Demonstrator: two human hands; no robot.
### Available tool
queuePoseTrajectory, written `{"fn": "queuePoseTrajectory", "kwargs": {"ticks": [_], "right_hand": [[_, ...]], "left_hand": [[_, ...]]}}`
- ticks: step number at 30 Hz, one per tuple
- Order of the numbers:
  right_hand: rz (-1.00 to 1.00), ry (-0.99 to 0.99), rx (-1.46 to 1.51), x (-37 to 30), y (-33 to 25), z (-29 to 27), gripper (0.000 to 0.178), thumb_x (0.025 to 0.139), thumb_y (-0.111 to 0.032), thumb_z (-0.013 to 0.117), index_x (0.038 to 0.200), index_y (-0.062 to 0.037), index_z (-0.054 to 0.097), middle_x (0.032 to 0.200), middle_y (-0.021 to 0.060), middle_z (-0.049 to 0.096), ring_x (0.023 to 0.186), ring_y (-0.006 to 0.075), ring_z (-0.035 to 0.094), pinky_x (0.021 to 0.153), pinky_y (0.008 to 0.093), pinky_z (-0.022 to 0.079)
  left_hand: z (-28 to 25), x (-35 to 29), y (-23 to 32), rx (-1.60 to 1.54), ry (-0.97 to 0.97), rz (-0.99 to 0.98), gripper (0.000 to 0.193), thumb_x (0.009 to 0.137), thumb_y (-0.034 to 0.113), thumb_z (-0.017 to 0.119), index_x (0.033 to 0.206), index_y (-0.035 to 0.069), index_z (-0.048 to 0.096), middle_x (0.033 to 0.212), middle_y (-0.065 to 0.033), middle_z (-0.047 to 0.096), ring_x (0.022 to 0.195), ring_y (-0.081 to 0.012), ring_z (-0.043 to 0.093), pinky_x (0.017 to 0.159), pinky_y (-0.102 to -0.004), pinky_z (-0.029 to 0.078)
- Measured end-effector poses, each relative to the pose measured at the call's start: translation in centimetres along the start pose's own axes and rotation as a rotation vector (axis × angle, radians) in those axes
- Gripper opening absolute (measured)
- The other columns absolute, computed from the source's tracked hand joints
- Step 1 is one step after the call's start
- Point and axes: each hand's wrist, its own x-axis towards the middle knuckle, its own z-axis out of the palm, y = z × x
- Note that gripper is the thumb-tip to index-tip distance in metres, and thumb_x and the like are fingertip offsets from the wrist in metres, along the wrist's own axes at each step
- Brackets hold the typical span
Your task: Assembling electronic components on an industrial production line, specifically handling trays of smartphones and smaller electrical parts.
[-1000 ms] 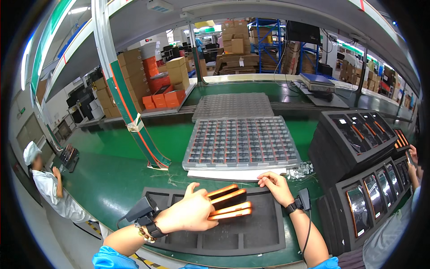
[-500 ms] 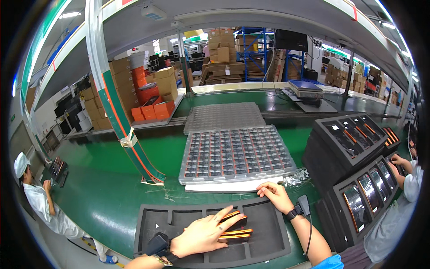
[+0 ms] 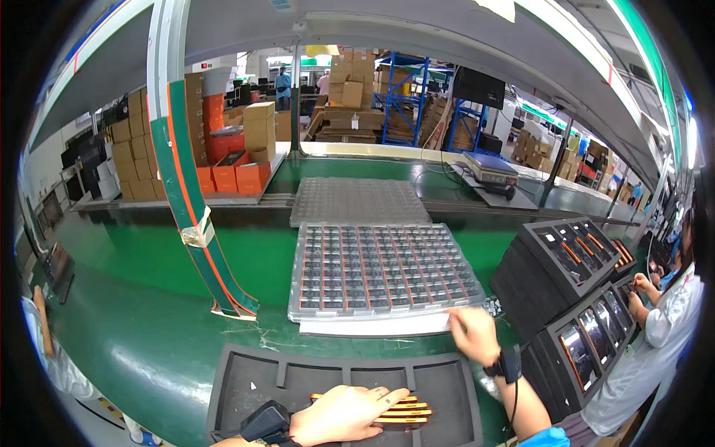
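Several slim, dark phones (image 3: 406, 412) with orange edges are bunched together in the black foam tray (image 3: 223, 387) in front of me. My left hand (image 3: 346, 413) lies across them from the left, fingers over the far side and thumb along the near side. My right hand (image 3: 477, 335) is raised beyond the tray's far right corner, fingers bent together; its fingertips are blurred and what they hold, if anything, cannot be made out. They are at the near right corner of a clear plastic tray (image 3: 307, 313) filled with rows of small dark pieces.
Behind the filled tray lies another clear plastic tray (image 3: 357, 200). Stacked black foam trays (image 3: 514, 276) with orange-edged phones stand at right, beside a co-worker (image 3: 670, 320). A green post (image 3: 186, 179) rises from the bench at left. A scale (image 3: 488, 171) sits far back.
My left hand has settled lower over the phones, which now lie closer together with several orange edges showing. My right hand has shifted right. The whole view has turned slightly.
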Motion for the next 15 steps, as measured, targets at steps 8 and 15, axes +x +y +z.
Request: {"fn": "queuePoseTrajectory", "kwargs": {"ticks": [8,15], "right_hand": [[-0.137,-0.132,-0.254,12.0,8.4,5.6,0.018,0.083,-0.008,0.066,0.1,-0.009,0.071,0.099,0.0089,0.065,0.099,0.0294,0.06,0.085,0.0402,0.05],[-0.185,-0.246,-0.506,13.6,10.3,9.7,0.014,0.078,-0.015,0.072,0.092,-0.0134,0.074,0.095,0.0014,0.068,0.102,0.0203,0.06,0.09,0.0363,0.041]], "left_hand": [[1.4,-0.6,-0.9,0.093,0.126,0.018,0.064,0.072,0.02,0.073,0.129,0.001,0.05,0.095,-0.0157,0.064,0.084,-0.0328,0.067,0.07,-0.0434,0.054],[2.0,-0.3,-1.4,0.068,0.224,0.07,0.055,0.07,0.018,0.073,0.119,0.002,0.052,0.088,-0.015,0.063,0.073,-0.0339,0.066,0.067,-0.0441,0.052]]}}
